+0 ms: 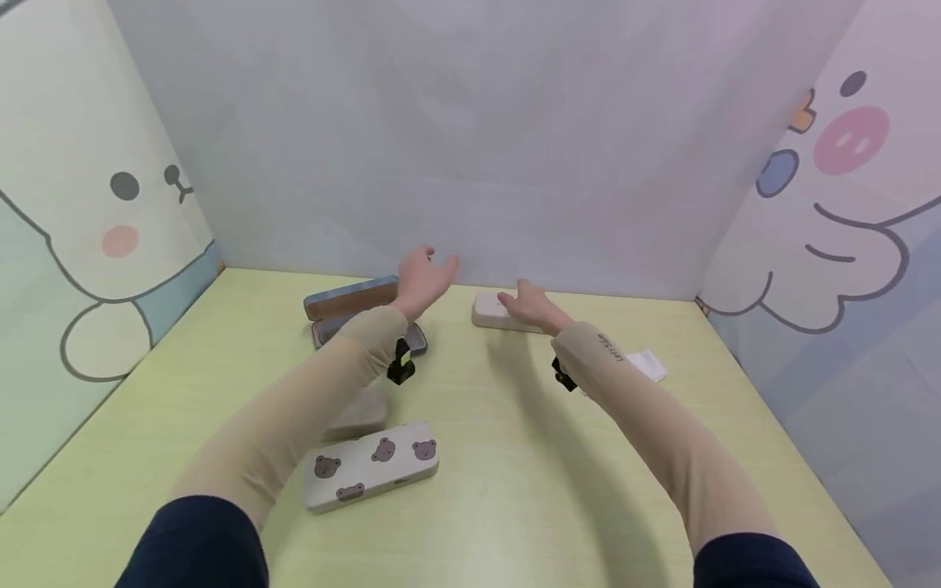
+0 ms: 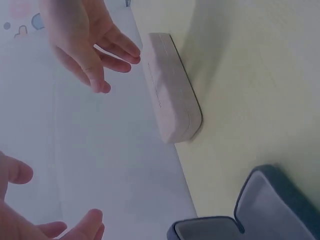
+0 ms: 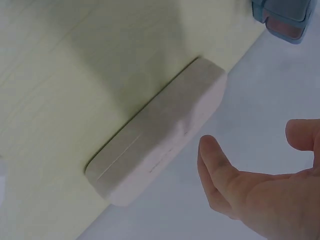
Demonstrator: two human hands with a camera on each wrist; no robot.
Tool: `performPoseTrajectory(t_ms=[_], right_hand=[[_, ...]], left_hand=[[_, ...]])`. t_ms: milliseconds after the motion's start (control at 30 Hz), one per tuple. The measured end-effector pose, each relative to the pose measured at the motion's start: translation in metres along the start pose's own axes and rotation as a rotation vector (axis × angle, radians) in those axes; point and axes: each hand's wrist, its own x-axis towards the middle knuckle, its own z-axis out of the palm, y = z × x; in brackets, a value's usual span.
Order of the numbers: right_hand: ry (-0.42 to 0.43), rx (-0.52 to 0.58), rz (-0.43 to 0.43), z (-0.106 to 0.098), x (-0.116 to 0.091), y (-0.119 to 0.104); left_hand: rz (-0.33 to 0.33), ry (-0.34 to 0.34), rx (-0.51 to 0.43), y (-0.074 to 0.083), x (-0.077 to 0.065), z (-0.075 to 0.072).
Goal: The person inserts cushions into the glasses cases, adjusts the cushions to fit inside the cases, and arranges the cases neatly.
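Both hands are raised over the far part of the table, holding nothing. My left hand (image 1: 426, 282) is above the right end of an open glasses case (image 1: 351, 298) with a bluish lid, its fingers spread and loosely bent. Close over a pale pink closed glasses case (image 1: 487, 312) is my right hand (image 1: 535, 307), hiding much of it in the head view. In the right wrist view that pink case (image 3: 155, 135) lies whole, with faint lettering along its side; my right hand's fingers (image 3: 215, 165) are bent beside it. The left wrist view shows both hands with a gap between them.
A closed white glasses case with bear faces (image 1: 371, 467) lies at the front left. Behind it, a greyish case (image 1: 360, 412) is partly covered by my left sleeve. A white cloth (image 1: 648, 364) lies by my right forearm. A pale fabric wall (image 1: 470, 163) borders the table's back edge.
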Motion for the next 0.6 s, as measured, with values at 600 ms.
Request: performPoseTrajectory(t_ms=[600], right_hand=[[-0.109, 0.131, -0.069, 0.04, 0.006, -0.053]], left_hand=[[-0.046, 0.199, 0.14, -0.053, -0.038, -0.089]])
